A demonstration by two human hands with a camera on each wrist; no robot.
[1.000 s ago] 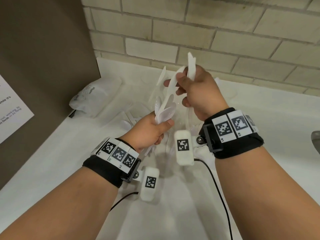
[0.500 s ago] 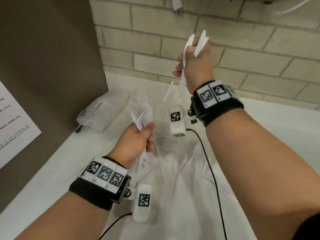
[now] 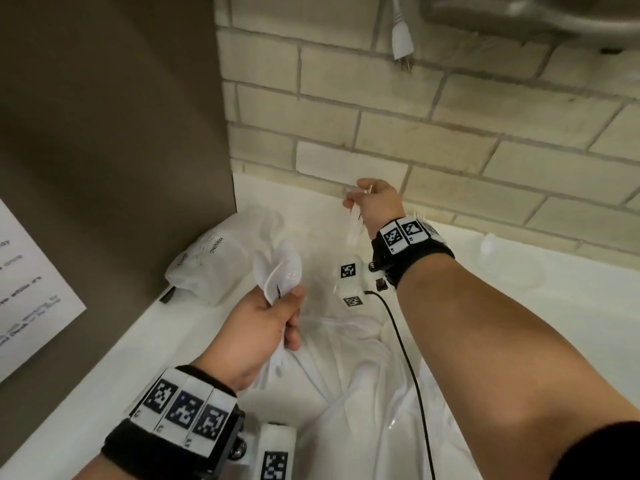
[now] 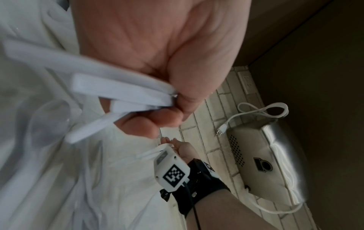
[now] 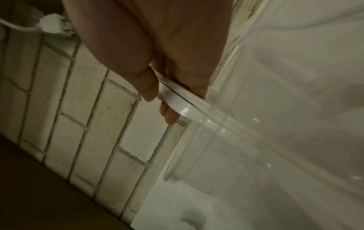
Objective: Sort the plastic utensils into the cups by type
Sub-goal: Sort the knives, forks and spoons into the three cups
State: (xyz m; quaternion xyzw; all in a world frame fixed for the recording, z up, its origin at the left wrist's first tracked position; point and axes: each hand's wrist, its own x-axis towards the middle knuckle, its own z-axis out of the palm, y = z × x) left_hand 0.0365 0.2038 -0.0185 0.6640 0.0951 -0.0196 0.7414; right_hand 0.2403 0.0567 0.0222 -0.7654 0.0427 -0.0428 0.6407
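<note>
From my remote seat, the biggest thing I see is the white counter (image 3: 571,341), which runs back to a pale brick wall (image 3: 381,109) and meets a brown panel (image 3: 104,133) on the left. A steel appliance (image 4: 263,165) hangs on that wall above the counter, its white plug (image 3: 401,43) dangling loose. On the counter, against the panel, lies a crumpled clear plastic bag (image 3: 211,268) with printed warning text. In front of it a loose pile of white utensils (image 3: 346,375) spreads across the counter between the two forearms (I cannot sort them by type, since white on white blurs together).

The left hand (image 3: 256,337) is closed in a fist around a bunch of white spoons (image 3: 277,271), bowls fanning up above the thumb; from the left wrist camera their flat handles (image 4: 110,93) stick out below the curled fingers (image 4: 149,123).

The right hand (image 3: 375,202) is raised near the wall, thumb and fingers pinching a couple of slim white utensils (image 3: 353,230) that hang downward. From the right wrist camera their lower ends pass inside the rim of a clear cup (image 5: 256,124) standing at the back of the counter, just beside the wall. I cannot tell their type.
</note>
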